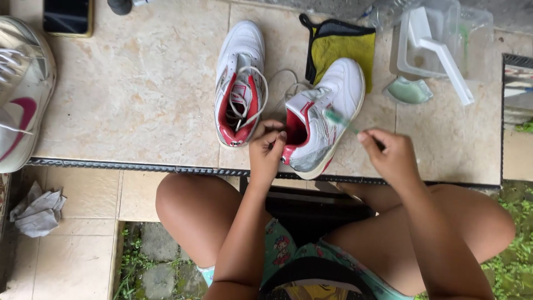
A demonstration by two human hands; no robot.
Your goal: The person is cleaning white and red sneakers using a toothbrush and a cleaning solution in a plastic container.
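The right hand (391, 155) is closed around the handle of a green toothbrush (340, 120), its bristle end resting on the side of the near white-and-red sneaker (322, 122). The left hand (266, 150) pinches that shoe's heel collar, apparently steadying it against the brushing. The shoe lies at the edge of the tiled ledge (139, 83), just above the knees. Its mate (240, 83) stands beside it, laces loose. Behind them lie a yellow cloth (341, 47) and a clear plastic container (438, 44), near enough to reach. 1 more sneaker (22, 89) sits far left.
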